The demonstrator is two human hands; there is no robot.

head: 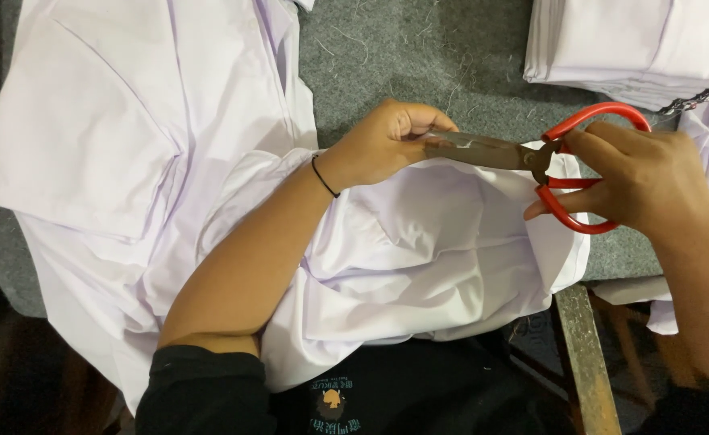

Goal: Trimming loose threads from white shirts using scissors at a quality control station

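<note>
White shirt cloth (419, 250) lies bunched at the middle of the grey counter (419, 56). The left hand (387, 145) curls its fingers tight on the top edge of the cloth. At 3 o'clock, the right hand (653, 177) has its fingers through the red scissors (548, 161), whose blades are pressed together and point at the left hand. Folded white shirts (636, 44) sit at 1 o'clock.

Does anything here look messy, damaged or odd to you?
Only small things. The scissors with red handles have dull, brownish, stained blades. Loose thread bits litter the grey table cover. The white garment under the left hand is rumpled, unlike the neat folded stack at top right. The right hand holds the scissors normally.
</note>
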